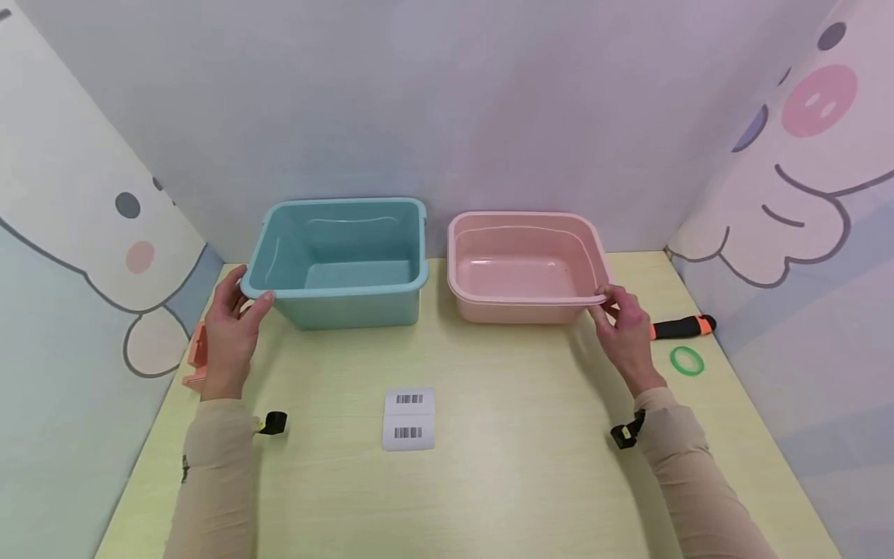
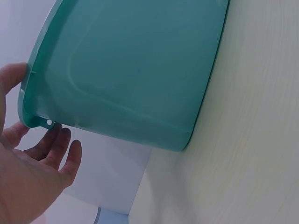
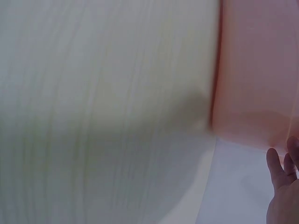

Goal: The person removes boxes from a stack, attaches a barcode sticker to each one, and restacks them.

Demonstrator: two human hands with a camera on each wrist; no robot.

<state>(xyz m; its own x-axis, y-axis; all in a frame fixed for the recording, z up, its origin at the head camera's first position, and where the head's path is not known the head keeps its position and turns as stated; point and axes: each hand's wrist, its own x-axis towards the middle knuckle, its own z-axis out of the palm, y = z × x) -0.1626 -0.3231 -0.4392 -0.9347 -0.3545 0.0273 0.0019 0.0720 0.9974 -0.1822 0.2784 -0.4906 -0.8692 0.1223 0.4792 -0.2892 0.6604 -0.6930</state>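
Observation:
A teal plastic basin [image 1: 349, 309] stands against the back wall, left of centre. At its near-left rim corner, my left hand [image 1: 232, 341] holds on, thumb over the front and fingers at the side. From the left wrist view, the basin's outer wall [image 2: 135, 70] fills the top, and some fingers [image 2: 58, 147] hang loosely below the rim. To the right stands a lower pink basin [image 1: 520, 310]. My right hand [image 1: 626, 338] pinches its near-right rim corner. Only part of that hand [image 3: 286, 198] shows at the right wrist view's edge.
A white paper with two barcodes [image 1: 408, 419] lies mid-table. Beside the right hand are a black-and-orange handle [image 1: 677, 328] and a green ring [image 1: 674, 367]. A salmon-coloured object [image 1: 199, 349] is partly hidden behind the left hand. Walls border the table [image 1: 489, 481] left, right and back.

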